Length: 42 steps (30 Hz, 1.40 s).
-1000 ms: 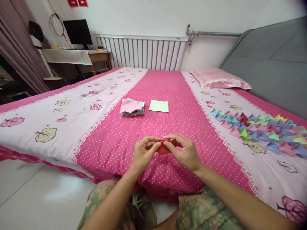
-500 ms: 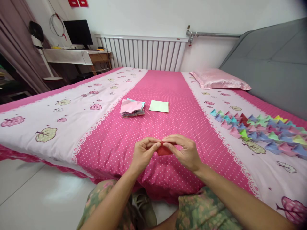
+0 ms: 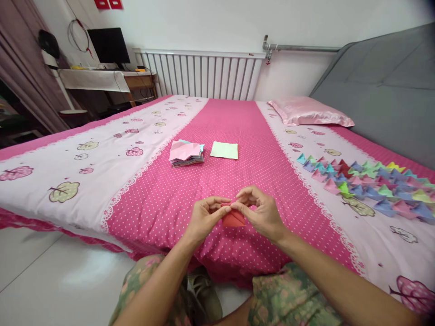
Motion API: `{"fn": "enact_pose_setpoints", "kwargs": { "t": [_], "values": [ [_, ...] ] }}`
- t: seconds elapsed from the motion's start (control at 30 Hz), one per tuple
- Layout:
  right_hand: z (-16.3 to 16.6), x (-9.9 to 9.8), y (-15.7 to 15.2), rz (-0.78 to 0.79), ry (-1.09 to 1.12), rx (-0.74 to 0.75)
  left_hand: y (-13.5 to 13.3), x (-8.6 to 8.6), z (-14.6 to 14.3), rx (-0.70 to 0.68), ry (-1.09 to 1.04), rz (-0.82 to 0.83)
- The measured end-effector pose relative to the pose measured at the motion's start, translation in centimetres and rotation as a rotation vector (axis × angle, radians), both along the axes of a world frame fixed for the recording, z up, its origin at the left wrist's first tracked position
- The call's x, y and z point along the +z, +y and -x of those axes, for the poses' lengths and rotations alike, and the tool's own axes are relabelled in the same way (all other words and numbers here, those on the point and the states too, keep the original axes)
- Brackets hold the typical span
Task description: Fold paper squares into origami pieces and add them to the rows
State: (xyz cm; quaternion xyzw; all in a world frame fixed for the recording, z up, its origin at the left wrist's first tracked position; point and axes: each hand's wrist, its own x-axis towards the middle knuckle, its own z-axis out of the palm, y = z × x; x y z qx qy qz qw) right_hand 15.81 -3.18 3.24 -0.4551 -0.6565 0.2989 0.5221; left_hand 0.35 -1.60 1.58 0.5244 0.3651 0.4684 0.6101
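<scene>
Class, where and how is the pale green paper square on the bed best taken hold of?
Probably pinch the pale green paper square by its near edge, coming in low from the near side: it lies nearly flat, with bedspread just before that edge.

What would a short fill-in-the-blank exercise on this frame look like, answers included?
The left hand and right hand touch a folded paper coloured ____.
On the bed, a pale green sheet lies to the ____ of the paper stack.
The stack's top sheet is coloured ____.

Missing words: red; right; pink.
</scene>
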Motion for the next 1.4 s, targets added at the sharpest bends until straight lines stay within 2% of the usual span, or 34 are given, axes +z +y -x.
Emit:
{"fn": "enact_pose_setpoints", "kwargs": {
  "t": [0.13,0.3,0.43,0.5,0.7,0.87,1.0,1.2,1.4],
  "values": [
    [-0.15,-0.14,0.36,0.086,0.061,0.089,-0.03,-0.17,0.03,-0.021,0.055,-0.048],
    [0.14,-0.27,0.63,0.238,0.163,0.089,-0.12,-0.5,-0.25,0.083,0.047,-0.098],
    [0.33,-0.39,0.69,0.286,0.166,0.103,0.06,-0.58,-0.34,0.223,-0.055,-0.052],
    [0.32,-0.39,0.69,0.308,0.181,0.095,0.18,-0.62,-0.29,0.247,-0.119,-0.01],
    [0.23,-0.04,0.53,0.24,0.137,0.018,0.24,-0.74,-0.32,0.185,-0.181,0.053],
    [0.04,0.1,0.49,0.238,0.104,0.032,0.22,-0.74,-0.34,0.169,-0.17,0.066],
    [-0.22,-0.04,0.65,0.263,0.102,0.057,0.23,-0.5,-0.12,0.13,-0.066,0.026],
    [-0.2,-0.19,0.57,0.27,-0.011,0.139,0.22,-0.27,-0.02,0.032,0.068,-0.035],
    [0.11,0.27,0.35,0.236,0.079,0.084,0.11,-0.27,-0.16,0.037,-0.052,-0.034]
  ]
}}
